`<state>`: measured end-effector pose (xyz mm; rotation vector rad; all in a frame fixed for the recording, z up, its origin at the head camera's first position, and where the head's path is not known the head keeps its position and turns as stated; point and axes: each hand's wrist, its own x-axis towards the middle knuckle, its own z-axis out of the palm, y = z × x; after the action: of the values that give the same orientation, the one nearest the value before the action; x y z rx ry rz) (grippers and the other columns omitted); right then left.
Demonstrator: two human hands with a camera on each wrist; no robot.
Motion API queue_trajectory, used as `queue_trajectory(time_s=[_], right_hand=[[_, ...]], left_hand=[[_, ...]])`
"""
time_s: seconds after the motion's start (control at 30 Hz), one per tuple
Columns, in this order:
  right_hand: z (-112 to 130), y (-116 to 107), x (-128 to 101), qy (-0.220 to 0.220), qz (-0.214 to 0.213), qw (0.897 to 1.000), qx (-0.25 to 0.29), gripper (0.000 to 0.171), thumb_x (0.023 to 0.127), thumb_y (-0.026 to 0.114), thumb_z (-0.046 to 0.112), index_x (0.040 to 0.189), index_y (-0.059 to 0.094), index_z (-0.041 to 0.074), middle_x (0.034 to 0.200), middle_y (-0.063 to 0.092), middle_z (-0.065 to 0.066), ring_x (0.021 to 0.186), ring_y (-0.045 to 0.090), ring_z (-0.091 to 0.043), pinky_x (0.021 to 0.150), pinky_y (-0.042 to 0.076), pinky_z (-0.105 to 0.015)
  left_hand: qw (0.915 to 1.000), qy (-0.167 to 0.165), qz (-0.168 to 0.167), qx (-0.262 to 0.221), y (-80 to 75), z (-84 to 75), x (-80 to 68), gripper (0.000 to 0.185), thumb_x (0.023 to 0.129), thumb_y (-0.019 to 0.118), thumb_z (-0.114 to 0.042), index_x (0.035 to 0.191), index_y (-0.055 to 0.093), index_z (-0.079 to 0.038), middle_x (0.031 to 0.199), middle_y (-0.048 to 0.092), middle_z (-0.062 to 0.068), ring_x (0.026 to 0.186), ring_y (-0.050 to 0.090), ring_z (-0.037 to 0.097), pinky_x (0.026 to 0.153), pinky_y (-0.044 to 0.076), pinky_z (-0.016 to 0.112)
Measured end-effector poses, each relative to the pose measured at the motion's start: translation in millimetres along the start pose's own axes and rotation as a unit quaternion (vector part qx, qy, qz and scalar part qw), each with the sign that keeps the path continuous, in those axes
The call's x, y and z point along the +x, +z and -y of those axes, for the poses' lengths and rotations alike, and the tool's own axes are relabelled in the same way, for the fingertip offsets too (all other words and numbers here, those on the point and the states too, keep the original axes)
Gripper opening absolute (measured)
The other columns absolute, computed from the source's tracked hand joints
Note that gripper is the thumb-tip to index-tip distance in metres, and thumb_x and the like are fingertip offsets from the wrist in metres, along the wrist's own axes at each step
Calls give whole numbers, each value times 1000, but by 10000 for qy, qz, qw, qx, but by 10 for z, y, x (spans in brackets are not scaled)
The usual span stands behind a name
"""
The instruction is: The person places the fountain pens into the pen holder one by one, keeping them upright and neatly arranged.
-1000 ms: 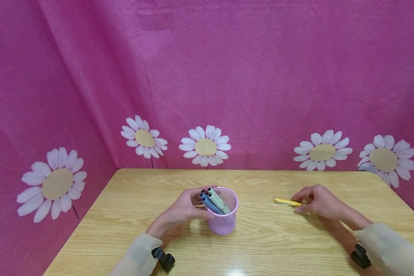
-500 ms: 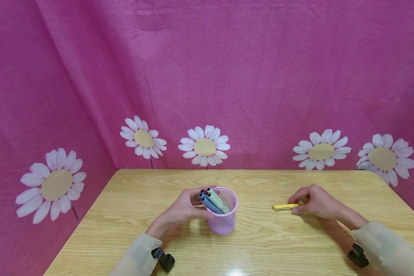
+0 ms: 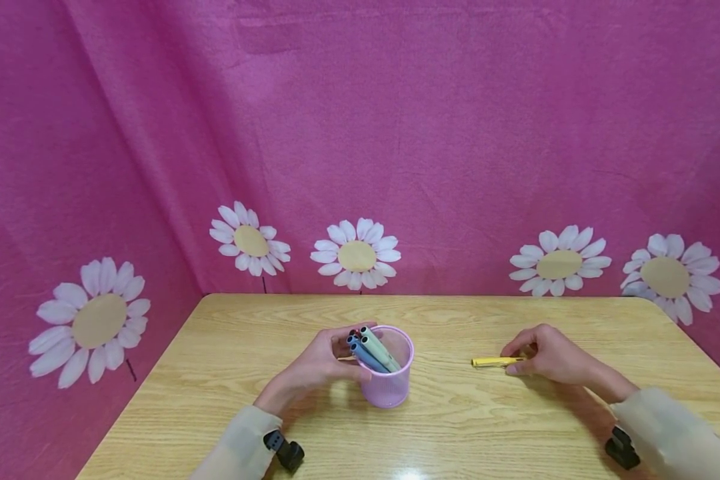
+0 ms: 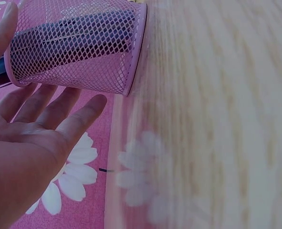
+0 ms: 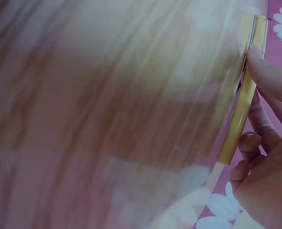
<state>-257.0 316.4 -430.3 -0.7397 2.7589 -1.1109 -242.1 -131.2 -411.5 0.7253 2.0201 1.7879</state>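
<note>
My left hand [image 3: 319,365] holds the pink mesh pen cup [image 3: 389,392] from its left side, thumb on the near side and fingers behind it. The cup stands upright, with several pens [image 3: 377,352] leaning left inside, pale green, blue and dark ones among them. In the left wrist view the fingers lie spread along the mesh cup [image 4: 78,52]. Off to the right, my right hand [image 3: 552,355] pinches a yellow pen [image 3: 485,362] between thumb and fingers. The right wrist view shows this capped pen [image 5: 239,119] low along the tabletop, its clip under the thumb.
Both hands work over a light wood-grain table [image 3: 444,427] with a glossy top. A pink curtain [image 3: 444,147] printed with white daisies hangs behind its far edge and along the left. Black wrist-camera mounts [image 3: 285,452] sit below both sleeves.
My right hand has brought the yellow pen slightly left and nearer to me, and the pen now lies more level across the view. The left hand and the cup have stayed put.
</note>
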Motion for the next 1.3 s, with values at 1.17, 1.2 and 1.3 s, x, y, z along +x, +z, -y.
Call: queue_trajectory(time_s=[1.17,1.2,1.3], right_hand=[[280,209,29,-125,-56,9998,-149,19,78,95,13,93,83,11,90,74,5,78,54,-11,65,46,-23],[285,210,26,-103,-51,9998,-164,19,78,94,13,93,83,11,90,74,5,78,54,-11,66,46,-23],[298,216,27,-3,-31,10000,-92,17,78,94,13,92,83,12,89,75,5,78,54,-12,65,46,-23]], left_hand=[[10000,24,-34,63,5,4,9,75,87,87,-5,154,54,-8,145,63,12,119,67,29,106,53,40],[10000,33,-34,69,6,5,10,75,87,87,-5,154,54,-8,144,64,12,119,67,29,106,53,40],[10000,43,-45,71,7,2,11,76,87,87,-5,154,54,-8,143,64,12,119,67,29,106,53,40]])
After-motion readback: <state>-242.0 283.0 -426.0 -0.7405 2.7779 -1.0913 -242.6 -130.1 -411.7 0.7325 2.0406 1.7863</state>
